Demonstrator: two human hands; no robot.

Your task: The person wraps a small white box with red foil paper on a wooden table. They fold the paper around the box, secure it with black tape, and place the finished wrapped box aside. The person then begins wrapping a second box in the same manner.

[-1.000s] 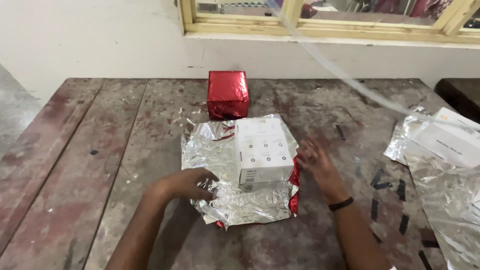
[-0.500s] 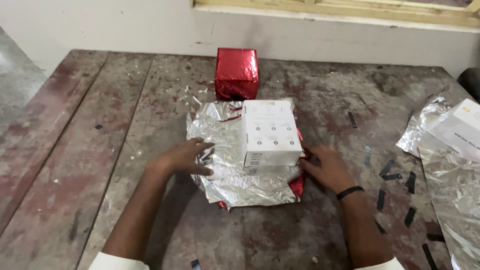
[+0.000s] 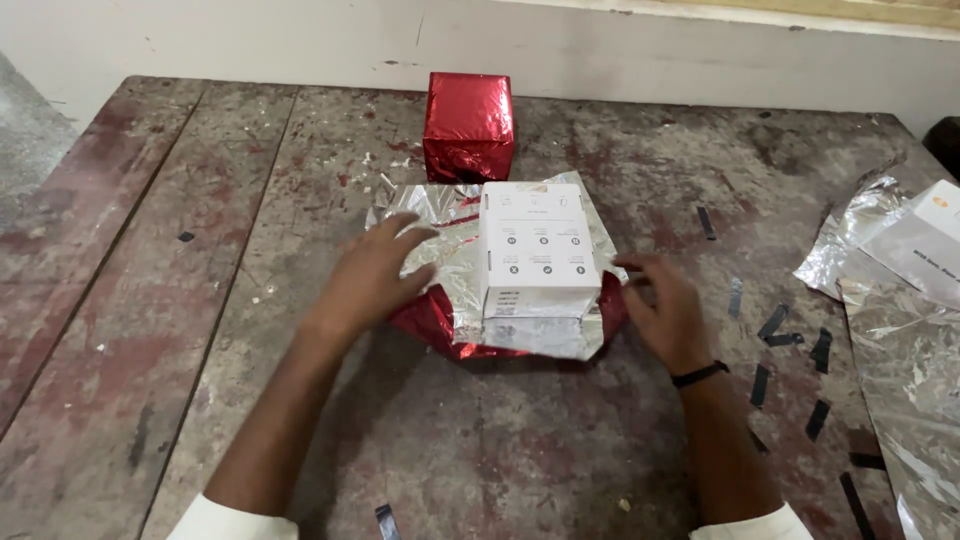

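While you had both hands down on the foil sheet (image 3: 440, 262), the white box (image 3: 538, 258) sat on its middle, near the centre of the tabletop (image 3: 200, 300), silver side of the sheet facing up, red side showing at the near edge. Your left hand (image 3: 375, 275) lay flat on the sheet's left part, fingers (image 3: 408, 238) spread apart, gripping nothing. Your right hand (image 3: 665, 305) was at the sheet's right edge, just beside the box; fingers curled, and I couldn't tell if they pinched the foil. A red wrapped box (image 3: 468, 125) stood just behind the sheet, touching or nearly touching its far edge. More loose foil (image 3: 900, 350) and another white box (image 3: 925, 245) lay at the far right, with dark tape strips (image 3: 790, 335) between.

Risks, as I judged them: thin foil tears if pulled hard against a box corner. The box sat right of centre, so one flap could come up short. An uneven pull could slide the box.
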